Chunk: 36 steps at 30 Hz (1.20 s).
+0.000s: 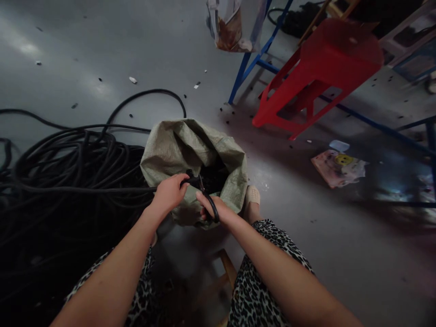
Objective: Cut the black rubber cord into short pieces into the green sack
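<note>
My left hand [169, 193] is closed around a black hose [102, 189] that runs in from the big coil on the left. Black-handled scissors [209, 204] are gripped in my right hand [214, 209], their blades meeting the hose end over the mouth of a green woven sack [190, 145]. The sack stands open on the floor between my knees, with dark cut pieces [214, 175] inside. Both hands hover just above the sack's near rim.
A large tangle of black hose [61, 181] covers the floor at left. A red plastic stool [320, 68] and blue metal frame legs [252, 59] stand at the back right. Crumpled paper [337, 168] lies on the grey floor at right. A wooden stool [226, 268] is under me.
</note>
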Each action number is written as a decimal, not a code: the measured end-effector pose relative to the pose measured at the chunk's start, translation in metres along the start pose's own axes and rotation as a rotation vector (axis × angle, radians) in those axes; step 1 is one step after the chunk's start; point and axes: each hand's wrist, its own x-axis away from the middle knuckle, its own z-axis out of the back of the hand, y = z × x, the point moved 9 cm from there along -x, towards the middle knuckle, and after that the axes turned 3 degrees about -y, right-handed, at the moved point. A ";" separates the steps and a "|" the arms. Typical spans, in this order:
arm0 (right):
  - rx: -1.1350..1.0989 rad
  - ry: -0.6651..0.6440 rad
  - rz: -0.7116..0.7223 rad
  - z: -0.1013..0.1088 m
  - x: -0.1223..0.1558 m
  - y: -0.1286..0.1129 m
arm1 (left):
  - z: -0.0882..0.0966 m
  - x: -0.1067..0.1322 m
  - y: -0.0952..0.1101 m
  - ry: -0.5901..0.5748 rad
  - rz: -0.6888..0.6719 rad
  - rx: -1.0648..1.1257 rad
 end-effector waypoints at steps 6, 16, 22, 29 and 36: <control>0.003 0.020 0.020 -0.001 -0.006 0.003 | -0.002 0.002 0.001 -0.022 -0.021 -0.015; -0.040 0.018 -0.031 -0.004 -0.006 0.008 | -0.005 0.003 0.000 -0.067 -0.031 -0.035; -0.054 -0.017 -0.044 -0.008 0.002 0.003 | -0.006 0.002 0.001 -0.061 -0.030 -0.053; -0.107 -0.010 -0.047 -0.008 0.003 0.005 | -0.007 0.001 0.002 -0.059 -0.011 -0.017; -0.098 0.015 -0.107 -0.006 0.002 0.011 | -0.009 0.001 0.001 -0.095 0.000 -0.052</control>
